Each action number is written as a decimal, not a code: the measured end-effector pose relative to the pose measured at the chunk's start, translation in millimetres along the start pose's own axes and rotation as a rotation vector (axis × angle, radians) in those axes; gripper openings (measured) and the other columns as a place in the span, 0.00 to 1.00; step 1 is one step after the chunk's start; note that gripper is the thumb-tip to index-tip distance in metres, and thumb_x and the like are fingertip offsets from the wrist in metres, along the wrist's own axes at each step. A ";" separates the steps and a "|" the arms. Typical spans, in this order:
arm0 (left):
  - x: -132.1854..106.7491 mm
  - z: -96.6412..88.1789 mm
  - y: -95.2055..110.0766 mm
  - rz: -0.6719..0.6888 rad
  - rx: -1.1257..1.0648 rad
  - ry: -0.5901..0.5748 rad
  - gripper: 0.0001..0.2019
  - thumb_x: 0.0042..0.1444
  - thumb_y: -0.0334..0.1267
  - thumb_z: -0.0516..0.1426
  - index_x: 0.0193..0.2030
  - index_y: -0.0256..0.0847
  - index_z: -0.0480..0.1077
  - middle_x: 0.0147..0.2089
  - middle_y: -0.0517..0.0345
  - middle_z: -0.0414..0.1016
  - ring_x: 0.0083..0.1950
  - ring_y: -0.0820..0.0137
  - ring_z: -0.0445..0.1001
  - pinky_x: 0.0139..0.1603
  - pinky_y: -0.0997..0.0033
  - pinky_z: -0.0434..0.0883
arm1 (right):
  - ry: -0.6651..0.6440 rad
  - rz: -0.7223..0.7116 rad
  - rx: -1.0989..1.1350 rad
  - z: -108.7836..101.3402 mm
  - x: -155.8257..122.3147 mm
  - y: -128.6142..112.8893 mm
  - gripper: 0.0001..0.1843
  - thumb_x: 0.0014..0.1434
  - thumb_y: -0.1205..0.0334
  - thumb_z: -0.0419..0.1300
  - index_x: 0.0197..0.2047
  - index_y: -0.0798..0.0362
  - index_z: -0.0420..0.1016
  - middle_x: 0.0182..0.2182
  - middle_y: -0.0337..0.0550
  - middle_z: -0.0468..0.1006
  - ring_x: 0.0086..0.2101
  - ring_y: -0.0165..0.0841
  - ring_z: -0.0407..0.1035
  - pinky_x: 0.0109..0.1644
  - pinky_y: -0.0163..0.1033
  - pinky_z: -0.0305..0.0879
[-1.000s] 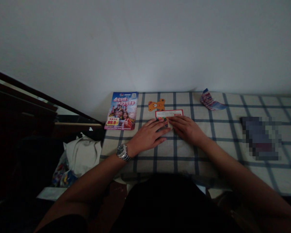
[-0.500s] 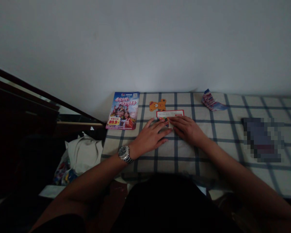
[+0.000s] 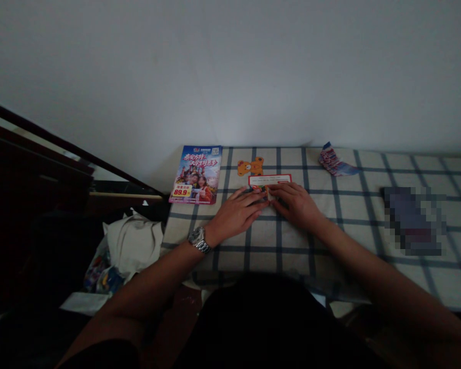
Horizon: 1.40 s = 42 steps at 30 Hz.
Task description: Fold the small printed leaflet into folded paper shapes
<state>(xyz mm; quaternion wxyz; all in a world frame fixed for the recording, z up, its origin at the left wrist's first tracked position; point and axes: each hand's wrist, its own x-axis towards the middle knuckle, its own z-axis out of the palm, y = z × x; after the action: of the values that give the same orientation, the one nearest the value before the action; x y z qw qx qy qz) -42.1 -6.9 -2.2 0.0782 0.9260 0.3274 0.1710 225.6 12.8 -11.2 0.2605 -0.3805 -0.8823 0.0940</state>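
Observation:
Both of my hands rest on a checked tablecloth (image 3: pixel 353 205), fingertips meeting over a small white card with a red border (image 3: pixel 269 180). My left hand (image 3: pixel 236 213), a metal watch on its wrist, lies flat with fingers stretched toward the card's near edge. Beside it my right hand (image 3: pixel 295 203) has its fingers curled down, pressing on the same near edge of the card. The part of the card under the fingers is hidden. An orange bear-shaped cutout (image 3: pixel 250 166) lies just behind the card.
A colourful leaflet (image 3: pixel 196 175) lies at the table's back left corner. A folded printed paper (image 3: pixel 335 161) sits near the wall at the back. A blurred dark object (image 3: pixel 413 219) is on the right. A bag with cloth (image 3: pixel 132 243) sits left of the table.
My left hand's fingers have closed together slightly and shifted a little toward the card. The view has drifted marginally; the card and other items stay put.

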 end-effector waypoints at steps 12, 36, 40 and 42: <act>2.7 -1.8 -6.0 0.020 -0.045 -0.004 0.19 0.79 0.38 0.48 0.71 0.47 0.69 0.74 0.58 0.69 0.74 0.66 0.68 0.78 0.50 0.63 | 0.023 0.003 -0.011 -0.1 1.5 -4.7 0.14 0.69 0.60 0.65 0.57 0.50 0.78 0.58 0.50 0.82 0.57 0.49 0.75 0.64 0.60 0.72; -4.8 -5.7 -18.8 -0.092 0.008 0.047 0.21 0.76 0.33 0.50 0.73 0.43 0.67 0.74 0.46 0.65 0.73 0.57 0.68 0.73 0.48 0.73 | 0.024 0.026 -0.014 3.6 0.0 -2.0 0.14 0.69 0.57 0.66 0.56 0.49 0.79 0.58 0.49 0.83 0.57 0.49 0.75 0.62 0.60 0.71; -6.6 -5.2 -26.4 -0.116 0.011 0.068 0.21 0.76 0.34 0.50 0.73 0.44 0.66 0.75 0.47 0.65 0.74 0.57 0.68 0.73 0.46 0.72 | 0.026 0.025 -0.023 4.1 -0.3 -2.2 0.14 0.69 0.57 0.66 0.56 0.50 0.79 0.58 0.49 0.83 0.57 0.49 0.75 0.63 0.59 0.71; -6.4 -4.5 -28.5 -0.126 -0.001 0.076 0.20 0.76 0.34 0.50 0.72 0.42 0.67 0.74 0.48 0.67 0.73 0.58 0.70 0.73 0.47 0.74 | 0.026 0.030 -0.024 4.0 -0.5 -2.4 0.14 0.69 0.57 0.65 0.56 0.50 0.79 0.58 0.49 0.83 0.58 0.49 0.75 0.63 0.59 0.71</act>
<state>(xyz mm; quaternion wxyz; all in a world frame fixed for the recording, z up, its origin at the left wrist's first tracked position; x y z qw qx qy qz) -64.9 11.2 -7.1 0.0766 0.8964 0.3876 0.2009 222.2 11.0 -13.9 0.2661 -0.3980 -0.8741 0.0823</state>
